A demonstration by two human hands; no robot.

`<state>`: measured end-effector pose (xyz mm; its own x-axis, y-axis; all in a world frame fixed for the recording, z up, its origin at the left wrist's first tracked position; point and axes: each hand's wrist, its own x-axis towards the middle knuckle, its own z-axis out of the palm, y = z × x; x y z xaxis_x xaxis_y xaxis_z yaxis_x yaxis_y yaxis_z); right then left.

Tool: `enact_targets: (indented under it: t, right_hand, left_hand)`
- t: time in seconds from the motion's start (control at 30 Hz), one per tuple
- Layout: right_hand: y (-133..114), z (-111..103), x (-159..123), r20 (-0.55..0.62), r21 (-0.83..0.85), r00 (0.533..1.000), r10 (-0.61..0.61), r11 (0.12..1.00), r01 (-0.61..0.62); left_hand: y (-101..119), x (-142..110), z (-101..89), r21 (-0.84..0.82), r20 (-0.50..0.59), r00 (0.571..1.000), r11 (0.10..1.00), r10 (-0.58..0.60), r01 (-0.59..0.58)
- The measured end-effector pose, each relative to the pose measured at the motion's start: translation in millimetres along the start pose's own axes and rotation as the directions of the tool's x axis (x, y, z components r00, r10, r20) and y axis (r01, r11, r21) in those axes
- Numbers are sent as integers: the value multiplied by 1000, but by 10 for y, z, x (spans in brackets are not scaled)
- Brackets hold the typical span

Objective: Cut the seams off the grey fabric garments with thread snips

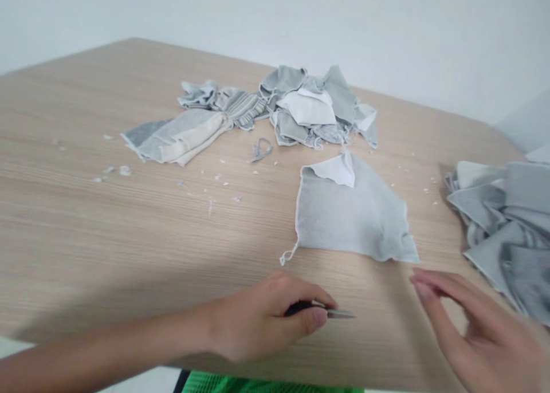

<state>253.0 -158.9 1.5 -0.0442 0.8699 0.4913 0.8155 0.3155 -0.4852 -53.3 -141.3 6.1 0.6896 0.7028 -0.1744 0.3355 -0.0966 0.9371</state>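
Note:
My left hand (281, 318) is closed around small thread snips (341, 314), with a dark handle and a slim metal point facing right. My right hand (476, 324) is pinched, thumb against forefinger; whatever lies between the tips, if anything, is too small to make out. Just beyond these fingertips is the lower right corner of a pale grey cloth piece (348, 215), apart from the hand as far as I can see. It lies flat, its white top edge folded over, with a looped thread tail (289, 256) at the lower left corner.
A pile of grey and white cloth pieces (309, 106) lies at the back. Left of it is a gathered piece (184, 132) with a striped band. Another grey cloth stack (511, 221) stands at the right. Lint scraps (124, 171) and a cloth strip (261, 149) dot the table (107, 227).

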Motion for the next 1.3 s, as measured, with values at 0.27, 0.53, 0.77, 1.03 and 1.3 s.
enact_targets:
  t: [0.27,0.53,0.77,1.03,1.3]
  right_hand:
    - [-503,1145,230,350,217,853,-387,919,329]
    - [-547,1368,471,590,30,598,-542,755,655]
    - [-465,1437,478,479,125,619,-622,746,654]
    - [-410,1375,428,274,225,822,-499,865,449]
    - [-326,1409,406,378,261,708,-596,802,537]
  left_hand:
    - [-370,-316,-471,126,-287,958,991,0,38]
    - [-796,-165,-786,120,-541,838,993,70,-5]
    - [-898,-198,-674,95,-529,847,995,59,-10]
    - [-943,-186,-660,128,-490,870,992,55,9]
    - [-922,-148,-634,154,-479,877,986,21,60]
